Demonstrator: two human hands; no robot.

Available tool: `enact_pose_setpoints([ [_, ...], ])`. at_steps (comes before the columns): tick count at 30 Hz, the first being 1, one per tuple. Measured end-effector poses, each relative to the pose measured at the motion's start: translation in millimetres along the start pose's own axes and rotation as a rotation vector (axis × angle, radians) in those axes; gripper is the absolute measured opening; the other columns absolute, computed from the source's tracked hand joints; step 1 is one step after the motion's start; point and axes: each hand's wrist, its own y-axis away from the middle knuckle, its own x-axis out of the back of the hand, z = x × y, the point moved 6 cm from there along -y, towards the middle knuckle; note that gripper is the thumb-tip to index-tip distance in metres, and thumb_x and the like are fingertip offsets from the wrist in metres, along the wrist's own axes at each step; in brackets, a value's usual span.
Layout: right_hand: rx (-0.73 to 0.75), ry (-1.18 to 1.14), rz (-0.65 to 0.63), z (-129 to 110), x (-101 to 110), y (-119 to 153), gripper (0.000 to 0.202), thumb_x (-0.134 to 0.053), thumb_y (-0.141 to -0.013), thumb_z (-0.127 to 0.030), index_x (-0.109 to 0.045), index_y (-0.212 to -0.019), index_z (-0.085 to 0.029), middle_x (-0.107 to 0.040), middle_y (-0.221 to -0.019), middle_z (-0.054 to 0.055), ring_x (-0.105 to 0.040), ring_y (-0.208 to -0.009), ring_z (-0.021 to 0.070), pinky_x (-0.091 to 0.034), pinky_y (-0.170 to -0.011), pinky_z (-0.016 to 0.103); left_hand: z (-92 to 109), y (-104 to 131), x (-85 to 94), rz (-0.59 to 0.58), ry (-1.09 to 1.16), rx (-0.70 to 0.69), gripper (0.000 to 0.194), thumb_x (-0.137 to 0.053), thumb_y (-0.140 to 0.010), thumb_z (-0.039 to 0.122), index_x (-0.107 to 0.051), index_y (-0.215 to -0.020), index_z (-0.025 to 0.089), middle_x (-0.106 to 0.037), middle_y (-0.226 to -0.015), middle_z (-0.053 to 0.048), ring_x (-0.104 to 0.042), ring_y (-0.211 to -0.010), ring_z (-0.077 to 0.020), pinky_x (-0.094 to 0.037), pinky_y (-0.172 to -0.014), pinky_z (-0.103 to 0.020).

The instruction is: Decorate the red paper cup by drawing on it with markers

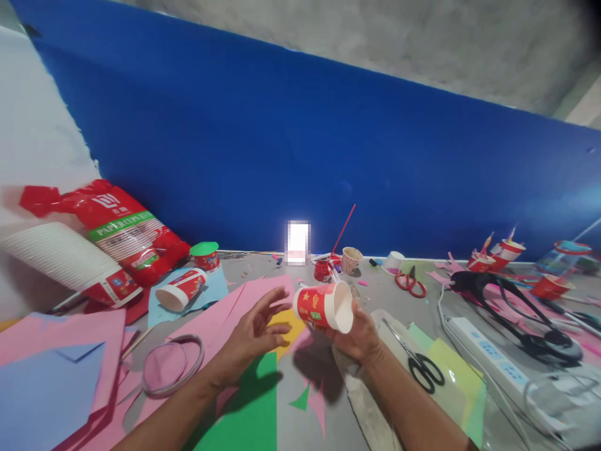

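a craft workspace, this: pink paper sheets (220, 319), black-handled metal scissors (413, 357) and a long white-and-red paper-cup stack (70, 263) crowd the grey table (380, 295)!

Right hand (359, 335): some fingers hidden behind the red paper cup (312, 305)
Left forearm (173, 407): cut off by the bottom edge
Green sheet (248, 413): partly covered by the left forearm, cut off below
Blue paper (51, 394): cut off at left and bottom
Bright panel (297, 243): pixelated, unreadable
Bits (245, 274) along the blue wall (235, 138): too small to name
Clear jar (556, 262): blurred
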Motion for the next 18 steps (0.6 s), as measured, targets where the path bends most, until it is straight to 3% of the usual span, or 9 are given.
enact_pose_setpoints([
  [4,-0.121,0.011,-0.028,9,3,3,0.085,-0.053,-0.069,-0.097,-0.076,-0.107,-0.024,-0.081,-0.106,0.017,-0.077,-0.089,0.0343,-0.063,-0.074,0.051,25,7,6.2,0.09,-0.574,-0.38,0.079,-0.068,-0.09,0.014,-0.043,-0.159,0.042,-0.045,-0.166,-0.009,-0.045,-0.152,-0.0348,-0.048,-0.118,-0.055],
  [7,-0.173,-0.032,-0.078,14,2,2,0.086,-0.059,-0.064,-0.097,-0.078,-0.099,-0.021,-0.081,-0.098,0.018,-0.077,-0.089,0.0355,-0.063,-0.07,0.05,49,16,-5.2,0.049,-0.904,-0.667,0.087,-0.065,-0.091,0.008,-0.034,-0.165,0.043,-0.045,-0.168,-0.007,-0.042,-0.156,-0.0349,-0.039,-0.126,-0.059],
  [9,-0.218,-0.061,-0.122,18,0,3,0.085,-0.064,-0.062,-0.094,-0.078,-0.1,-0.019,-0.081,-0.097,0.018,-0.077,-0.094,0.0363,-0.064,-0.071,0.05,64,20,-16.5,-0.016,-1.027,-0.782,0.082,-0.065,-0.09,0.007,-0.041,-0.162,0.04,-0.046,-0.168,-0.006,-0.038,-0.158,-0.0367,-0.034,-0.128,-0.064],
  [12,-0.24,-0.089,-0.127,19,-1,5,0.077,-0.074,-0.06,-0.087,-0.078,-0.097,-0.019,-0.08,-0.095,0.016,-0.077,-0.095,0.0353,-0.064,-0.073,0.048,81,20,-35.9,-0.167,-1.117,-0.784,0.065,-0.062,-0.092,0.007,-0.061,-0.148,0.04,-0.052,-0.165,-0.002,-0.031,-0.161,-0.0382,-0.028,-0.129,-0.067],
  [15,-0.225,-0.104,-0.146,15,-5,8,0.068,-0.08,-0.061,-0.08,-0.077,-0.092,-0.02,-0.08,-0.09,0.012,-0.077,-0.088,0.0306,-0.064,-0.077,0.044,91,18,-54.4,-0.308,-1.119,-0.73,0.064,-0.059,-0.094,0.007,-0.062,-0.148,0.041,-0.054,-0.164,0.0,-0.03,-0.162,-0.0373,-0.023,-0.131,-0.067],
  [18,-0.22,-0.092,-0.237,13,-10,9,0.068,-0.075,-0.068,-0.082,-0.076,-0.093,-0.018,-0.08,-0.086,0.011,-0.077,-0.087,0.0289,-0.062,-0.079,0.043,94,17,-67.8,-0.411,-1.104,-0.621,0.065,-0.063,-0.092,0.009,-0.059,-0.151,0.039,-0.053,-0.164,-0.001,-0.031,-0.162,-0.0371,-0.021,-0.131,-0.066],
])
